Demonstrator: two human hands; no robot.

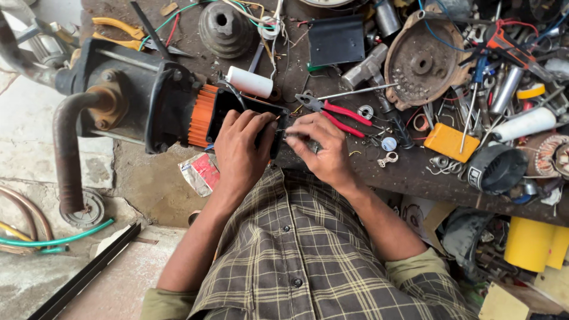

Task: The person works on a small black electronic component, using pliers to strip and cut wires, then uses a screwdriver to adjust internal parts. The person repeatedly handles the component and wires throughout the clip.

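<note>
Left hand (242, 148) clamps the black motor end cover (237, 109); right hand (317, 145) pinches a thin wire (283, 133) just right of it, pointing leftward.

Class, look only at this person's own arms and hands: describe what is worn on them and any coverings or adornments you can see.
Both hands, the left hand and the right hand, are bare: no gloves, rings or watch show. The forearms are uncovered too. The sleeves are rolled up near the elbows, showing olive-green cuffs. They belong to a checked shirt in brown and grey with dark buttons down the front.
</note>
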